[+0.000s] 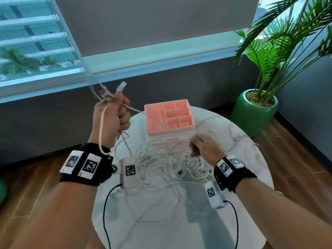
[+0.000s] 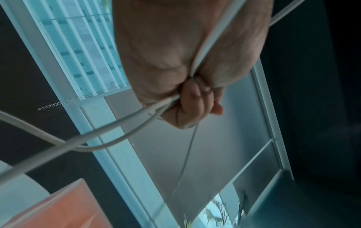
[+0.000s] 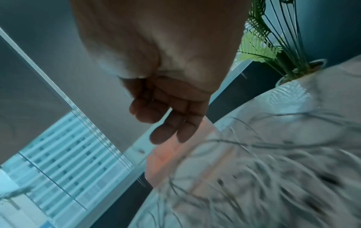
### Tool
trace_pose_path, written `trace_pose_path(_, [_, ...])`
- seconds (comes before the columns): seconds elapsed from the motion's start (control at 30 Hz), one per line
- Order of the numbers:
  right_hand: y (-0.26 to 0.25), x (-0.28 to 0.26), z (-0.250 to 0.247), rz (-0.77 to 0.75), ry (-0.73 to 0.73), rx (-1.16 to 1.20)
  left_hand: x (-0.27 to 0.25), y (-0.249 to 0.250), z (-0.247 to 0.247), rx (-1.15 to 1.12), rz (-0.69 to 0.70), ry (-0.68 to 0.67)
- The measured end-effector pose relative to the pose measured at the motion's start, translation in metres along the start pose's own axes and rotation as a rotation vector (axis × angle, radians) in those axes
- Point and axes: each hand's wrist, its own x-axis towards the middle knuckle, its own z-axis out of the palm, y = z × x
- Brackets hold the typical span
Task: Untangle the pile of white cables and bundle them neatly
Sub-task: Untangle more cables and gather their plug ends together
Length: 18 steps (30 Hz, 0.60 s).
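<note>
The left hand (image 1: 111,119) is raised above the left edge of the bench (image 1: 233,141), its fingers (image 1: 124,115) curled tight round a bunch of white cable (image 1: 102,126). A plug (image 1: 121,86) sticks up out of the top of the fist, and loops of the cable stand above the knuckles. One strand hangs down the back of the hand to the wrist strap (image 1: 86,164); others run from the fist down and to the right toward the pile (image 1: 172,162). In the left wrist view the fingers (image 2: 192,98) are closed into the palm with cable (image 2: 109,125) pinched between them, and a thinner strand drops away below.

The right hand (image 1: 204,146) hovers low over the right side of the pile, just in front of the pink organizer (image 1: 170,117). In the right wrist view its fingers (image 3: 171,123) hang loosely bent and slightly apart, with nothing plainly between them; in the head view thin strands pass close by the fingertips, and I cannot tell whether any is pinched.

The pile lies tangled on the middle of the round marble bench, touching the front of the organizer, with strands trailing toward the near edge. The organizer stands at the far side, its open compartments facing up. A potted palm (image 1: 255,112) stands on the floor to the right, beyond the bench, below a window (image 1: 32,42).
</note>
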Motion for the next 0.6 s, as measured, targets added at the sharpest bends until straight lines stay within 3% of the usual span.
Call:
trace_pose_path(0.13, [-0.059,-0.001,0.001,-0.226,0.075,-0.019,-0.021,-0.029,0.027,0.132,-0.092,-0.09])
trace_pose_path(0.3, [-0.077,-0.008,0.02,-0.341,-0.196,-0.361,-0.036,-0.049,0.055,0.106,-0.188,-0.181])
trace_pose_path(0.4, [-0.074,-0.01,0.029,-0.345,-0.262,-0.223,-0.038,-0.053,0.059,0.114,-0.223,-0.249])
trace_pose_path(0.5, [-0.071,-0.01,0.02,-0.305,-0.153,-0.142,-0.037,-0.053,0.055,0.21,-0.241,-0.308])
trace_pose_path(0.6, [-0.065,-0.008,-0.011,-0.345,0.108,-0.183,-0.035,-0.056,0.044,0.451,-0.254,-0.33])
